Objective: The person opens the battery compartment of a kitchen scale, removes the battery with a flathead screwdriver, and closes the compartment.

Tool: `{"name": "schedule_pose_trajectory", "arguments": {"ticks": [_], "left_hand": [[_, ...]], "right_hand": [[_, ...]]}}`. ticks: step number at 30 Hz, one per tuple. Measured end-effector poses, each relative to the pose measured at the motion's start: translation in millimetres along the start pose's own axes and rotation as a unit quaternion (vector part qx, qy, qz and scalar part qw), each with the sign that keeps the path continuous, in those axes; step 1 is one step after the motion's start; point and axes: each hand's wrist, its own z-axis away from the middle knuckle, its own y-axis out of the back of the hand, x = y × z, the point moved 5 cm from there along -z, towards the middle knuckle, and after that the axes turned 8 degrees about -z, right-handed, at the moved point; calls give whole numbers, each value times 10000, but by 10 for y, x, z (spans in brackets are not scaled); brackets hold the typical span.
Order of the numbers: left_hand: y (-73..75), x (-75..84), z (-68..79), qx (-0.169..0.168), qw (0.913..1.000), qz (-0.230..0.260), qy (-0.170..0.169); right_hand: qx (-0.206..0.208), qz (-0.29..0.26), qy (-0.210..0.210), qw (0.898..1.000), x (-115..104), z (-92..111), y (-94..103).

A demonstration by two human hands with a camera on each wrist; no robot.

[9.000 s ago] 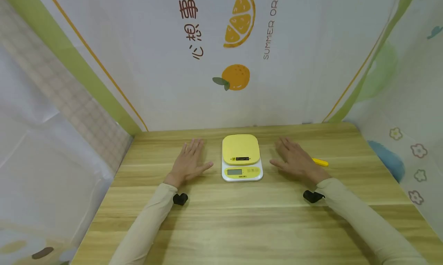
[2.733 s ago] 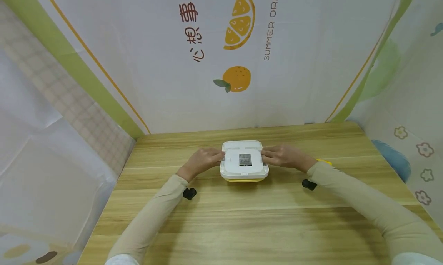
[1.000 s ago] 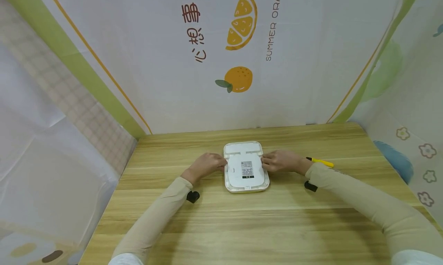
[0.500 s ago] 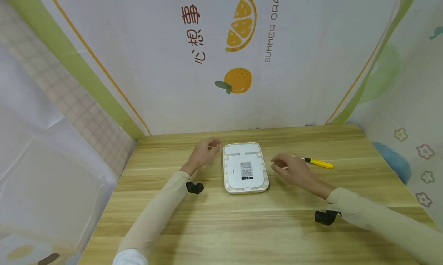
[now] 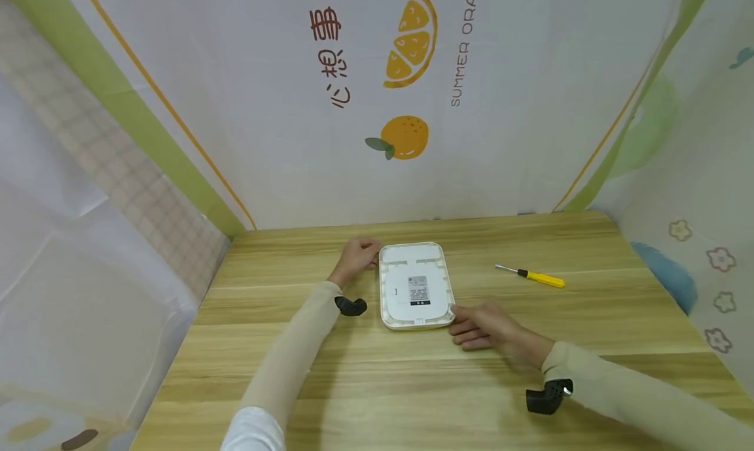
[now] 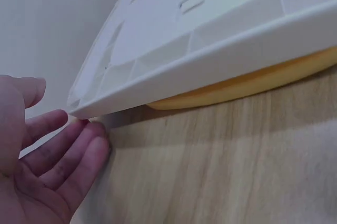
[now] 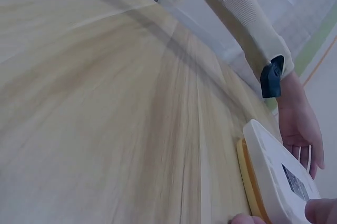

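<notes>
A kitchen scale (image 5: 402, 287) lies upside down on the wooden table, its white underside and label facing up. Its yellow weighing plate (image 6: 231, 91) shows beneath the white body in the left wrist view. My left hand (image 5: 357, 257) is at the scale's far left corner. There its fingertips meet the corner's edge, while the thumb stands apart from it. My right hand (image 5: 485, 326) pinches the near right corner, thumb (image 7: 322, 211) on the white underside and a fingertip (image 7: 246, 219) down by the yellow plate.
A screwdriver (image 5: 543, 279) with a yellow handle lies on the table (image 5: 412, 385) to the right of the scale, its shaft pointing left. Behind the table hangs a white cloth (image 5: 501, 143) printed with oranges; more cloth hangs at both sides.
The scale, yellow side up at first, was turned over and set down. Both hands then let go; the left moved to the far corner, the right to the near corner, uncovering the screwdriver.
</notes>
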Motion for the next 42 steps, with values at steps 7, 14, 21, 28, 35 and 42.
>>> {"name": "schedule_pose_trajectory", "arguments": {"ticks": [7, 14, 21, 28, 35, 42], "left_hand": [[-120, -62, -49, -252, 9992, 266, 139], [-131, -62, -34, -56, 9995, 265, 145], [-90, -102, -3, 29, 9992, 384, 46], [-6, -138, 117, 176, 9964, 822, 105], [64, -130, 277, 646, 9891, 1287, 295], [62, -161, 464, 872, 9816, 1603, 554]], "right_hand": [[-106, -387, 208, 9990, 9, -34, -50], [-108, -539, 231, 9982, -15, -31, -63], [-18, -574, 207, 9981, -8, -55, -34], [234, -534, 202, 9981, -121, -97, 63], [429, -530, 504, 9964, -338, -215, 242], [845, 151, 748, 9935, -599, -397, 413]]}}
